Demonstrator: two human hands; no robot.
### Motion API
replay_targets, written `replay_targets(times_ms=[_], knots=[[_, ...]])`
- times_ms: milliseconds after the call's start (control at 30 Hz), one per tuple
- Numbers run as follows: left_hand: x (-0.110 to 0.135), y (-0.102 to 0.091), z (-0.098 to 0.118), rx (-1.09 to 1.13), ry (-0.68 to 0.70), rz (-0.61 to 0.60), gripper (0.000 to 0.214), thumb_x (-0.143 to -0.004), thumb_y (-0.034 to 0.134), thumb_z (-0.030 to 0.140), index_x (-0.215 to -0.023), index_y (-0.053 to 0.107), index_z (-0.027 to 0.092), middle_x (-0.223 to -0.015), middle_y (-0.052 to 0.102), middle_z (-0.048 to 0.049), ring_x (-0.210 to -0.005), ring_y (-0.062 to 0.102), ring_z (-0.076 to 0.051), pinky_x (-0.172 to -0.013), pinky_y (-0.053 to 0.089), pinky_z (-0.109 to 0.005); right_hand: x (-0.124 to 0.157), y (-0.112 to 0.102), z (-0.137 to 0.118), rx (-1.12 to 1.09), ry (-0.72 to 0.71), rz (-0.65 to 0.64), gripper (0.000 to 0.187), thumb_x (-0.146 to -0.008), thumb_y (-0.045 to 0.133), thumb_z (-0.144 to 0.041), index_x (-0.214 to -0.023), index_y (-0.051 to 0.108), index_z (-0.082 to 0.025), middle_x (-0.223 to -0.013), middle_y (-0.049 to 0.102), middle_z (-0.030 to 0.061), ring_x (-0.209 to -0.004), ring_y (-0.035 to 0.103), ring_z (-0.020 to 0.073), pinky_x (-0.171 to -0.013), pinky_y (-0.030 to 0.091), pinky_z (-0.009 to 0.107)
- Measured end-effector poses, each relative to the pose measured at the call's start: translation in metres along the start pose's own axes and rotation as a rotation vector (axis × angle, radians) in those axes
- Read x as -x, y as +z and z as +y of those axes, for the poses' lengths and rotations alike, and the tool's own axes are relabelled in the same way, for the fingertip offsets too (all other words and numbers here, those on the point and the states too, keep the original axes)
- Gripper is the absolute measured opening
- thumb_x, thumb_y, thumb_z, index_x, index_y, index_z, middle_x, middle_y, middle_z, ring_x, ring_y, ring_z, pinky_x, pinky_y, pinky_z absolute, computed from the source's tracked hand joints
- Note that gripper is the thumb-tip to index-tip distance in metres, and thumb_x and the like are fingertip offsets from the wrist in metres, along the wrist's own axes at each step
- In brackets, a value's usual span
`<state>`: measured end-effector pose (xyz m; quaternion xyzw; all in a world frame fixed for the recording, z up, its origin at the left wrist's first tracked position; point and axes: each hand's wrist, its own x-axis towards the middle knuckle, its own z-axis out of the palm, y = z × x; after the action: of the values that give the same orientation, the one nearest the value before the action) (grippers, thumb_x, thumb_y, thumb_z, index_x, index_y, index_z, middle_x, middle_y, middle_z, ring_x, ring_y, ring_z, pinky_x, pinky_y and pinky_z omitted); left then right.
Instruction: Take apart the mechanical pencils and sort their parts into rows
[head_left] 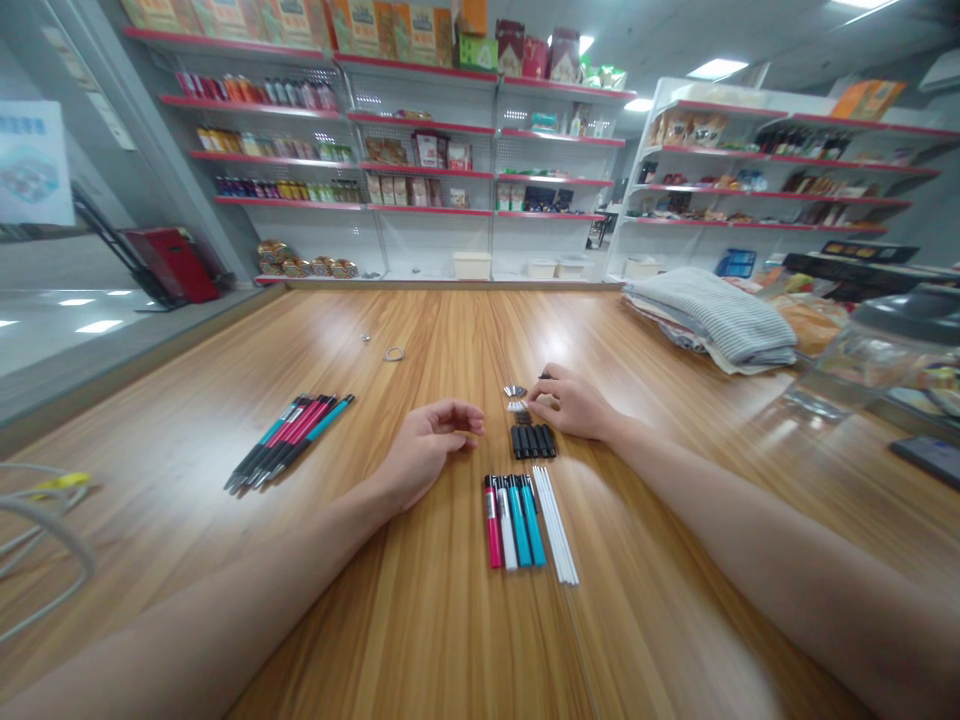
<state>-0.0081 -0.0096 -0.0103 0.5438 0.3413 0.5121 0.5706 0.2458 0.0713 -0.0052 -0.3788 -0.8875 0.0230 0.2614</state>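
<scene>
My left hand (437, 445) rests on the wooden table, its fingers loosely bent, thumb apart and nothing in them. To the right, my right hand (574, 402) has its fingers curled beside the small parts, with a small dark piece (545, 376) at the fingertips. Near it lie silver cone tips (514, 391), small white pieces (517, 406) and tiny dark parts, perhaps springs (523, 418). Closer to me are a row of black rubber grips (533, 441), pink, white and blue pen barrels (514, 522) and thin white refills (556, 525). Several assembled pens (289, 443) lie left of my left hand.
A ring of cord (394, 354) and a small shiny bit (366, 338) lie farther back. Folded striped cloth (709, 312), a clear plastic jug (855, 350) and a phone (930, 458) are at right. A pale cable (45, 530) loops at left. Stocked shelves (420, 213) stand behind the table.
</scene>
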Motion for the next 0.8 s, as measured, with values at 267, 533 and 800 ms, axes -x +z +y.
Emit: replay_targets(times_ms=[267,533,800], knots=[[0.000,0.001,0.002,0.001,-0.010,0.006,0.024,-0.066,0.059,0.005,-0.088,0.065,0.012,-0.087,0.065,-0.0076,-0.080,0.060,-0.016,-0.070,0.047,-0.027,0.002,0.002,0.001,-0.003,-0.016,-0.008,0.016,-0.084,0.057,-0.031,-0.091,0.068,-0.020,-0.087,0.048,0.0034,-0.078,0.051,0.0137,-0.071,0.038,0.026],[0.001,0.002,0.003,0.007,-0.016,0.015,0.020,-0.067,0.061,0.007,-0.085,0.065,0.013,-0.085,0.065,-0.0069,-0.077,0.059,-0.015,-0.068,0.047,-0.027,-0.001,-0.005,-0.004,-0.022,-0.013,0.116,0.026,-0.091,0.040,-0.021,-0.099,0.065,-0.018,-0.086,0.053,0.0059,-0.079,0.052,0.0165,-0.074,0.041,0.028],[0.003,0.007,0.008,-0.149,0.014,-0.011,0.027,-0.076,0.065,0.022,-0.102,0.065,0.016,-0.096,0.065,-0.0076,-0.082,0.060,-0.016,-0.071,0.047,-0.027,0.002,-0.015,-0.053,-0.049,-0.161,0.376,0.036,-0.094,0.035,-0.018,-0.127,0.050,-0.023,-0.103,0.058,0.0093,-0.095,0.055,0.0199,-0.086,0.045,0.034]])
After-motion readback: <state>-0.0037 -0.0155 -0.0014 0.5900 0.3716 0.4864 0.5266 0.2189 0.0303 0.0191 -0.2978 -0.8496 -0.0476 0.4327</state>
